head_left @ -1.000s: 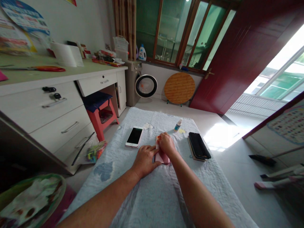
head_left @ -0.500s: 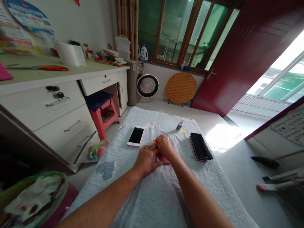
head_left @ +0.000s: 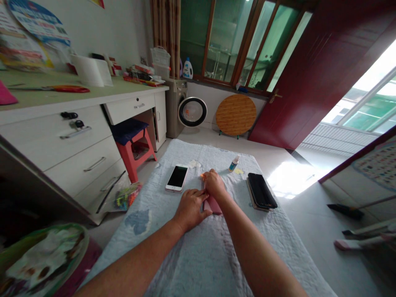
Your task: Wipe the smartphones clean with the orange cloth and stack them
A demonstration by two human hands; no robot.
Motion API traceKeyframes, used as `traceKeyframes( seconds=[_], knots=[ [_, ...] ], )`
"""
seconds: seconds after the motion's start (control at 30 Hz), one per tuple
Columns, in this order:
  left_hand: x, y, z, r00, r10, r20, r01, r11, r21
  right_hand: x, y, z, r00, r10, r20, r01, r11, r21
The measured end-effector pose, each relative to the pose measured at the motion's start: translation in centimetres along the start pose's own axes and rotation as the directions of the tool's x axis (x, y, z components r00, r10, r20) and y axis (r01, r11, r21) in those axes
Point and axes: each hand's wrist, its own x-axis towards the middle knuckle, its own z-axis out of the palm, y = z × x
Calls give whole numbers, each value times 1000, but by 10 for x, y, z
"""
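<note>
A flat pink object (head_left: 213,205), perhaps a phone or its case, lies on the cloth-covered table, largely hidden under my hands. My left hand (head_left: 192,208) holds its left side, with the thumb at the near end and the fingers higher up. Over its far part, my right hand (head_left: 214,182) is closed on a small orange cloth-like piece (head_left: 203,176), of which only a bit shows past the fingers. To the left lies a white phone (head_left: 177,177), black screen up. A small spray bottle (head_left: 234,163) stands beyond my right hand.
A black phone (head_left: 262,190) rests on another flat item at the right of the quilted table cover (head_left: 192,264). A white desk (head_left: 77,144) and red stool (head_left: 133,152) stand left. A filled bin (head_left: 88,247) is at the lower left.
My right hand has moved slightly away from me along the pink object with the orange piece, and more of the pink surface shows. My left hand stays in place.
</note>
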Motion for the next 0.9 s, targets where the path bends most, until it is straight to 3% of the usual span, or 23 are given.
traceKeyframes(
  seconds=[0.27,0.63,0.9],
  knots=[
    [-1,0,1,1000,2,-5,-2,1000,5,4,-3,-4,999,26,21,-25,999,-33],
    [0,-3,2,1000,22,15,-22,1000,13,-10,46,-5,991,106,-80,-99,991,86],
    [0,-4,3,1000,19,15,-20,1000,24,-21,50,-7,987,130,-93,-122,988,93]
  ],
)
